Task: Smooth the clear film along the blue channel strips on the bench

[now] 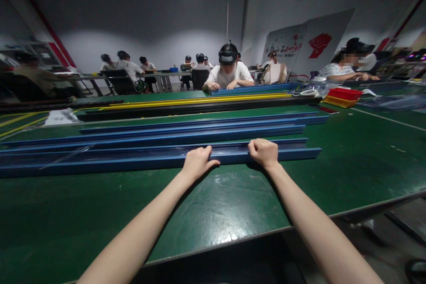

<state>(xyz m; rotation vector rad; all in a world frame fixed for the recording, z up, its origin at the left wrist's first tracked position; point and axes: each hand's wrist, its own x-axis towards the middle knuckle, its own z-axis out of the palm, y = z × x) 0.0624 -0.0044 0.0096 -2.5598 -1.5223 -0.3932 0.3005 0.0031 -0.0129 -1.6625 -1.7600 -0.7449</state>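
A long blue channel profile [126, 162] lies across the green table, its trough facing up. My left hand [197, 162] grips its near wall, thumb along the front face and fingers curled over into the trough. Further right, my right hand [264, 151] is closed over the same near wall, close to the profile's right end. Inside the trough at the left rests a thin clear strip [68, 156], slanting over the near edge. Just behind sits a second blue profile [233, 133], parallel to the first. The fingertips of both hands are partly hidden.
More long profiles, one yellow-edged [199, 102], lie farther back on the green table [349, 159]. A red bin [344, 93] stands on a yellow one at right. White paper [61, 117] lies at left. Across the table a person [229, 71] works on another blue profile.
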